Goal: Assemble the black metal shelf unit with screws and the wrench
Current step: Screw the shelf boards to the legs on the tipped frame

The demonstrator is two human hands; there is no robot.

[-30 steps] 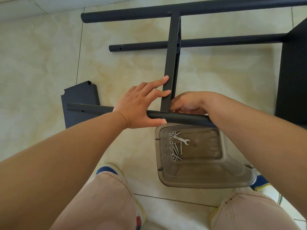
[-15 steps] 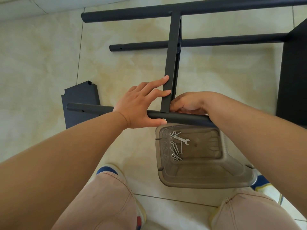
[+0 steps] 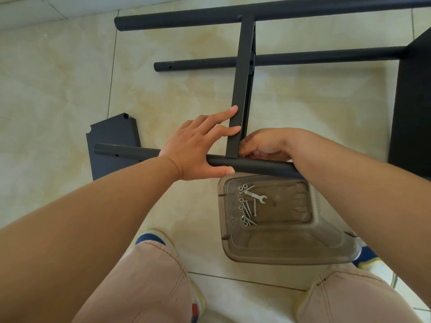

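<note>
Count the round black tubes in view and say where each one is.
3. The far tube runs along the top, the middle tube lies below it, and the near tube sits under the left hand. Others may lie outside the frame.

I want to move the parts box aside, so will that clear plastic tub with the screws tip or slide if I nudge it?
The plastic tub probably slides easily on the smooth tile floor. It looks light, so the loose screws and wrench would likely rattle and shift.

Bright even daylight, soft faint shadows, sharp focus, wide-angle edge bending
</note>
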